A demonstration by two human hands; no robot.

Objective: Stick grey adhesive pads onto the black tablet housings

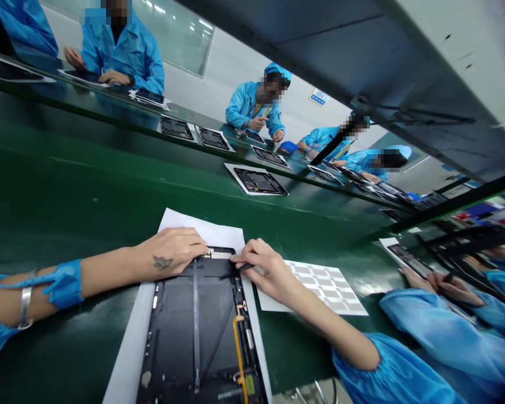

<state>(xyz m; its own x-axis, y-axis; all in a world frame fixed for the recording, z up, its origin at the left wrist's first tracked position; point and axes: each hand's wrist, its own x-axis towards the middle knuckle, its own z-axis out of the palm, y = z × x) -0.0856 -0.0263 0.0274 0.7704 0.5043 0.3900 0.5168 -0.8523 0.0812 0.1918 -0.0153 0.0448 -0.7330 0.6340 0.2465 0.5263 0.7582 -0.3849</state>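
Observation:
A black tablet housing (214, 325) lies open-side up before me, with an orange flex cable (237, 336) along its right side and a grey strip down its middle. Across its far end runs a pale adhesive-like strip (219, 255). My left hand (174, 251) rests over the far left corner, fingers together, fingertips at the strip's left end. At the far right corner is my right hand (267, 269), closed around a slim dark tool (244, 267), mostly hidden by the fingers; its index fingertip touches the strip's right end. White paper (128, 348) lies beneath the housing.
A sheet of pale rectangular stickers (320, 286) lies right of the housing. Another housing (261, 182) sits on paper farther back. Co-workers in blue work across the bench, and a co-worker's hands (454, 289) are at right. A grey shelf (362, 62) hangs overhead.

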